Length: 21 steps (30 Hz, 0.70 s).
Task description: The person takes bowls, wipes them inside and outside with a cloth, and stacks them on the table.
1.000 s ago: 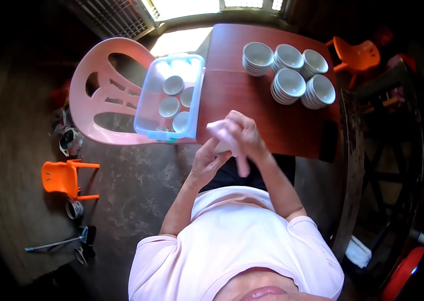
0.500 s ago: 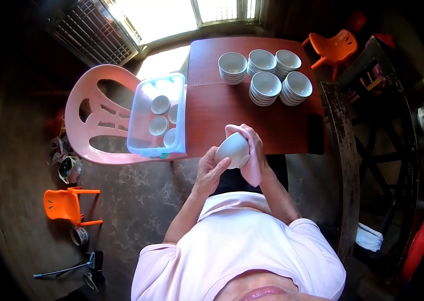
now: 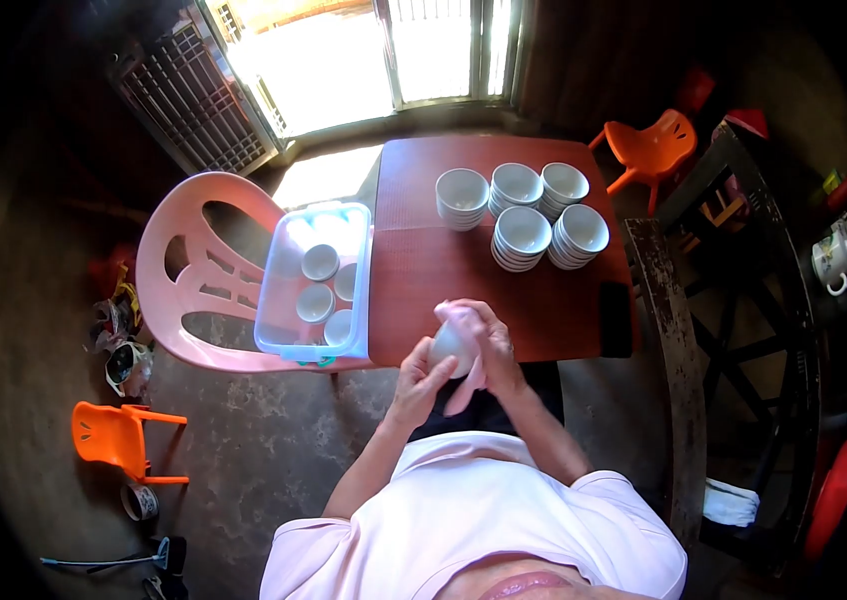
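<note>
A small white bowl [image 3: 450,350] is held tilted in front of my body, just off the near edge of the table. My left hand [image 3: 417,380] grips it from the left, thumb along its side. On the other side, my right hand [image 3: 495,345] is closed on a pink cloth [image 3: 466,385], which is pressed around the bowl and hangs below it. Several stacks of white bowls [image 3: 521,232] stand at the far right of the table. To the left, a clear plastic bin [image 3: 285,235] has several more white bowls [image 3: 315,303] in it.
The bin rests on a pink plastic chair [image 3: 165,285] against the left side of the red-brown table [image 3: 408,260]. A dark wooden bench [image 3: 665,330] runs along the right. Small orange chairs [image 3: 111,440] stand on the floor, one left and one back right.
My head view has tilted up, so the table sits lower. The bowl has turned in my hands, and the cloth now wraps more of its top and right side.
</note>
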Each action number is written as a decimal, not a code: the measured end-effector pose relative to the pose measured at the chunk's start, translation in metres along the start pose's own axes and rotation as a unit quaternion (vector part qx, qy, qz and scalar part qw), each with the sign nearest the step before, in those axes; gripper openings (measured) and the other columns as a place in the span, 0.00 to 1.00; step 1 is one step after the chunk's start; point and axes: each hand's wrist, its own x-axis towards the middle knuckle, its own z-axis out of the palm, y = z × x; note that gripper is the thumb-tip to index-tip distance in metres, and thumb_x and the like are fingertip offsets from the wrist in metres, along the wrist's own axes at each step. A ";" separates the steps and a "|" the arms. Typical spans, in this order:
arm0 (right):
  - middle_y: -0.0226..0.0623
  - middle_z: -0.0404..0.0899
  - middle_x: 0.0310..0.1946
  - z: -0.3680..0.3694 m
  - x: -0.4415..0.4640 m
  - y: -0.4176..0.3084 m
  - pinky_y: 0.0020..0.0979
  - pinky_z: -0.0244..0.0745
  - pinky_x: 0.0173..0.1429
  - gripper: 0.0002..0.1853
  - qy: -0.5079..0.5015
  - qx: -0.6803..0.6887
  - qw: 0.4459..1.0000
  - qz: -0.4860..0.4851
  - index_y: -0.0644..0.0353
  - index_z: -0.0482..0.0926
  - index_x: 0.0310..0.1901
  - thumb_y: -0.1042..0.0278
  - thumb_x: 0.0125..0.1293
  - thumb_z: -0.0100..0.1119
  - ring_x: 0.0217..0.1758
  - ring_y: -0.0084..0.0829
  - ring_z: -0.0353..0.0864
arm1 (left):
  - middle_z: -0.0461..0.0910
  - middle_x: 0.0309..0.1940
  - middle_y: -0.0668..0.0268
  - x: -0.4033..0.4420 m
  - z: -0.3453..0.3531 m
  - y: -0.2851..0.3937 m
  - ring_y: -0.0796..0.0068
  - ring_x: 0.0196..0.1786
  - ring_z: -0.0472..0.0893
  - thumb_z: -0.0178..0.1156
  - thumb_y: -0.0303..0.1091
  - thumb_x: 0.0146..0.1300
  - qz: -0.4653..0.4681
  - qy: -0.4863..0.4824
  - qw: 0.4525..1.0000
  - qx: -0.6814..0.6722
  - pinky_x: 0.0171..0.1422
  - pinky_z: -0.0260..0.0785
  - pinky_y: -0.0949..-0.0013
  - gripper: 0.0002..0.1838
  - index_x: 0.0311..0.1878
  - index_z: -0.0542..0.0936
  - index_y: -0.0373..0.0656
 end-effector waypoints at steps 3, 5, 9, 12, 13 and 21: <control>0.34 0.80 0.34 0.015 0.001 -0.055 0.32 0.76 0.46 0.12 -0.144 -0.513 0.815 -0.229 0.59 0.82 0.34 0.59 0.60 0.60 0.41 0.31 0.79 | 0.77 0.41 0.71 -0.006 0.011 0.008 0.84 0.45 0.75 0.61 0.28 0.64 -0.030 -0.013 0.997 0.067 0.50 0.69 0.77 0.11 0.49 0.75 0.38; 0.32 0.79 0.30 0.007 0.006 -0.053 0.29 0.75 0.43 0.14 -0.124 -0.340 0.927 -0.097 0.60 0.81 0.31 0.56 0.63 0.57 0.37 0.26 0.79 | 0.78 0.40 0.70 -0.005 0.015 0.014 0.84 0.45 0.76 0.61 0.27 0.64 -0.020 -0.017 0.999 -0.030 0.51 0.68 0.77 0.10 0.48 0.76 0.39; 0.28 0.75 0.23 -0.033 0.013 0.020 0.28 0.73 0.32 0.19 0.060 0.159 0.978 0.120 0.54 0.75 0.26 0.51 0.68 0.50 0.26 0.21 0.75 | 0.78 0.39 0.69 -0.002 0.017 0.023 0.84 0.44 0.76 0.63 0.27 0.63 0.012 -0.021 0.993 -0.111 0.52 0.67 0.77 0.09 0.46 0.76 0.41; 0.31 0.76 0.22 -0.016 0.008 -0.017 0.32 0.73 0.32 0.18 -0.042 -0.065 0.996 0.042 0.59 0.76 0.25 0.52 0.65 0.52 0.25 0.25 0.77 | 0.78 0.40 0.69 -0.003 0.017 0.025 0.84 0.46 0.76 0.62 0.28 0.64 -0.006 -0.037 0.998 -0.057 0.53 0.68 0.76 0.12 0.49 0.75 0.40; 0.35 0.76 0.21 -0.001 0.004 -0.042 0.30 0.73 0.32 0.17 -0.043 -0.323 0.944 -0.045 0.63 0.76 0.25 0.56 0.62 0.54 0.26 0.25 0.78 | 0.78 0.41 0.69 -0.002 0.018 0.026 0.83 0.47 0.76 0.62 0.28 0.64 -0.015 -0.045 0.998 -0.034 0.54 0.68 0.75 0.13 0.51 0.75 0.39; 0.36 0.74 0.44 -0.006 -0.018 0.036 0.31 0.76 0.50 0.21 0.129 -0.267 0.913 -0.280 0.58 0.71 0.52 0.53 0.64 0.57 0.44 0.28 0.77 | 0.79 0.47 0.65 0.007 0.011 0.008 0.78 0.50 0.78 0.62 0.28 0.63 0.030 -0.034 0.978 -0.203 0.58 0.69 0.71 0.16 0.54 0.75 0.37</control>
